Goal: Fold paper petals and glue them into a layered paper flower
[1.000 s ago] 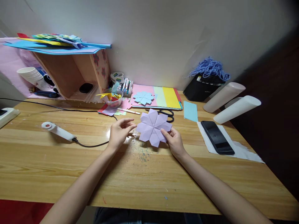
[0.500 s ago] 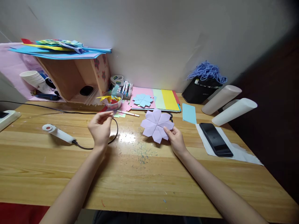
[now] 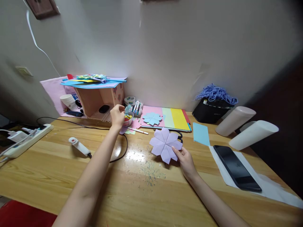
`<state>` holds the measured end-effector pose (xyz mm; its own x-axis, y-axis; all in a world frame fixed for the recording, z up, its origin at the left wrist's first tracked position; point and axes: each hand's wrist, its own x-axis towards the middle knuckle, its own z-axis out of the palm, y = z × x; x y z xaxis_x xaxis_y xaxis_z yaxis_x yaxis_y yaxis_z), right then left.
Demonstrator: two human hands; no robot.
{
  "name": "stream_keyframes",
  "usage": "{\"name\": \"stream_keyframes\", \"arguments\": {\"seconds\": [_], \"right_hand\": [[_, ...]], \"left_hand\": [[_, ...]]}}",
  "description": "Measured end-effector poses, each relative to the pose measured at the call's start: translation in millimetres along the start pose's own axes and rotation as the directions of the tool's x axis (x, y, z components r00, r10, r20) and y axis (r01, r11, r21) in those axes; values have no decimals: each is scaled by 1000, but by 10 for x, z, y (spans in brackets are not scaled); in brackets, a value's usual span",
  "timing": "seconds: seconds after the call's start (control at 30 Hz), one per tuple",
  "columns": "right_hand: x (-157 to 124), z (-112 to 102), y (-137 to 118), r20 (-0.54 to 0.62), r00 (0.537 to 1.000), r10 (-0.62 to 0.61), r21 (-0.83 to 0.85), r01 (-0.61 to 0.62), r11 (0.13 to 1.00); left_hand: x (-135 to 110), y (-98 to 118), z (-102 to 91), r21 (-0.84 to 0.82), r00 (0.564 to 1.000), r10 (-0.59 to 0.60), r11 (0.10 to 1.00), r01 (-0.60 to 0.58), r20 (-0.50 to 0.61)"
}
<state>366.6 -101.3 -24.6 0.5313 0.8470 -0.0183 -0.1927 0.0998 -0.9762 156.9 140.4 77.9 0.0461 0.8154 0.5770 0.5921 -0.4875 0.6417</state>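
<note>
My right hand point(image 3: 186, 159) pinches the edge of a purple paper flower point(image 3: 163, 145), thumb on top, just above the table. My left hand point(image 3: 117, 116) reaches out to the rim of a clear plastic bowl point(image 3: 130, 123) of coloured paper scraps. Its fingers are closed together, and whatever they hold, if anything, is hidden. A light blue scrap point(image 3: 128, 109) sticks up from the bowl beside these fingers. Behind the purple flower lies a light blue paper flower point(image 3: 152, 119) on a stack of coloured paper point(image 3: 178, 121). Black scissor handles point(image 3: 179, 136) peek out from behind the purple flower.
A white hot glue gun point(image 3: 79, 146) lies to the left, its black cord curving under my left arm. Farther back stand an open box point(image 3: 94, 101) and several markers point(image 3: 137, 108). On the right are light blue sheets point(image 3: 201, 133), a phone point(image 3: 236, 167) and white rolls point(image 3: 254, 135).
My left hand has moved forward to the bowl of scraps. The right hand still holds the purple flower. The view has tilted up, showing more wall and a power strip at left.
</note>
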Motion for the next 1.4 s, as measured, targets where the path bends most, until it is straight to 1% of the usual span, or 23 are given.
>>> {"name": "stream_keyframes", "arguments": {"seconds": [0.07, 0.13, 0.27, 0.4, 0.6, 0.87, 1.13, 1.4], "right_hand": [[3, 6, -2, 10, 1000, 8, 1, -8, 1000], [4, 11, -2, 20, 1000, 13, 8, -13, 1000], [4, 11, 0, 27, 1000, 15, 17, -15, 1000], [3, 11, -5, 28, 1000, -2, 5, 1, 1000], [5, 27, -11, 34, 999, -8, 14, 7, 1000], [-1, 41, -47, 43, 999, -9, 19, 9, 1000], [-5, 45, -45, 46, 999, -23, 18, 22, 1000], [5, 34, -26, 41, 999, -14, 6, 14, 1000]], "left_hand": [[7, -58, 65, 114, 999, -1, 993, -4, 45], [-3, -95, 110, 165, 998, 0, 986, -11, 63], [-12, -111, 148, 182, 992, 32, 982, -53, 119], [-10, -90, 146, 199, 981, 61, 975, -97, 182], [-9, -35, 99, 225, 978, 60, 969, -106, 201], [-19, 18, 78, 193, 983, 68, 976, -101, 171], [-19, 52, 113, 92, 968, 102, 988, -126, 231], [-36, 42, 105, -35, 975, 66, 998, -60, 210]]}}
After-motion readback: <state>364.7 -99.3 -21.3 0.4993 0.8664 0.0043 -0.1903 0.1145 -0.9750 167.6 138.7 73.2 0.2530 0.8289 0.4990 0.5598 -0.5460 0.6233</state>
